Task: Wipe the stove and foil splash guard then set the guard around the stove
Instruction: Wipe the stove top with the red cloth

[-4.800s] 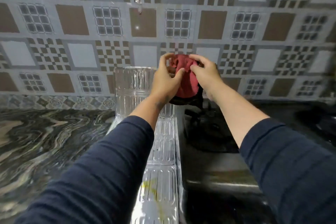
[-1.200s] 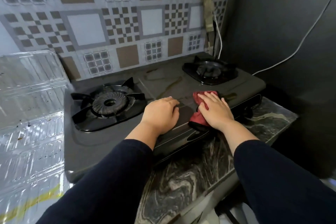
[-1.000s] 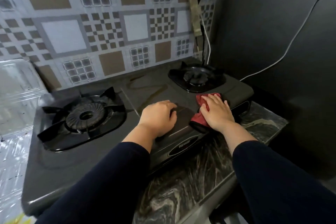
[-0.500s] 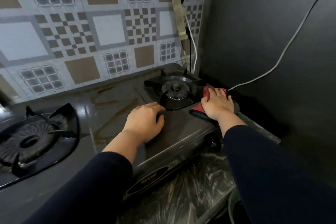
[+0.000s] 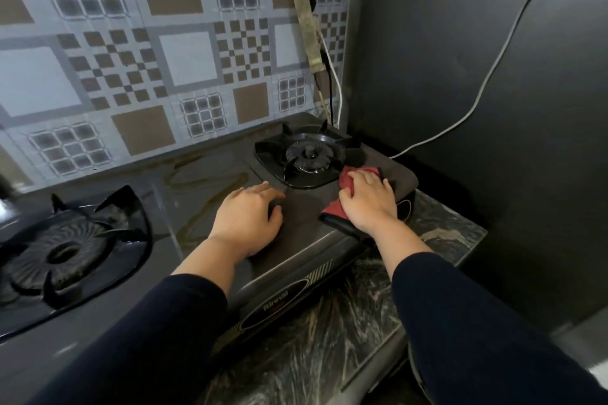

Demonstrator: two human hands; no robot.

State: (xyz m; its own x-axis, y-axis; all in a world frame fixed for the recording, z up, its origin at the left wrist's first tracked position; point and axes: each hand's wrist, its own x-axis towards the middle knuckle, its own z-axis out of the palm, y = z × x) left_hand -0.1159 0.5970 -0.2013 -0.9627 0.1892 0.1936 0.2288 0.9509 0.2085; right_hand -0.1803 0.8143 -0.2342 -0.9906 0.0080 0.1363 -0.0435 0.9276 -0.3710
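Observation:
A dark two-burner gas stove [image 5: 210, 181] fills the counter, with one burner [image 5: 62, 250] at the left and another burner [image 5: 307, 154] at the right. My right hand [image 5: 368, 199] presses a red cloth [image 5: 347, 179] flat on the stove's top, beside the right burner near the right front corner. My left hand [image 5: 248, 217] rests palm-down on the stove top, between the burners, fingers relaxed. Wet streaks show on the stove's middle. The foil splash guard is out of view.
A patterned tiled wall [image 5: 164, 52] stands behind the stove. A dark panel [image 5: 477, 76] closes the right side, with a white cable [image 5: 477, 102] running down it. A power strip [image 5: 309, 33] hangs in the corner. Marbled counter [image 5: 329, 332] shows in front.
My view has swung right, off the foil guard. My right hand slid the red cloth along the stove's front to the right burner's side. My left hand followed to the right.

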